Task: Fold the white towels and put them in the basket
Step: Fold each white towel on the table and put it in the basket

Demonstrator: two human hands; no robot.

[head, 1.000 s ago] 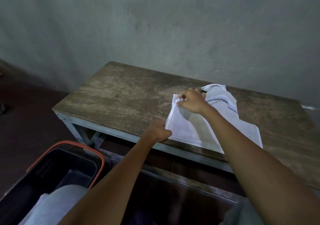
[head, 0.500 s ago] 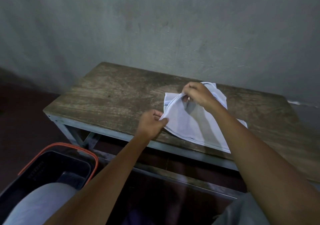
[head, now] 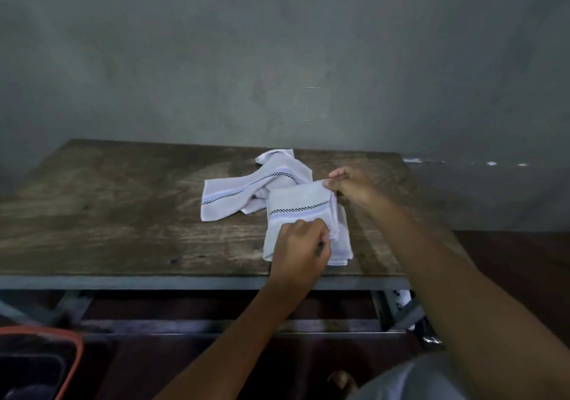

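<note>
On the desk (head: 123, 214), the half-folded towel (head: 297, 202) is pinched at its far corner by the right grip (head: 345, 183) and near edge by the left grip (head: 300, 245). Layers could get skewed if released unevenly, tbh.

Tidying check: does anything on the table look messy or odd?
Only the second towel, crumpled and twisted behind the folded towel that the left hand and right hand grip. Nothing looks spilled or damaged.

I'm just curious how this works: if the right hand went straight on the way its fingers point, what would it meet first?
Probably the crumpled towel, lying just beyond the folded towel whose far corner the right hand pinches; depth is hard to judge.
</note>
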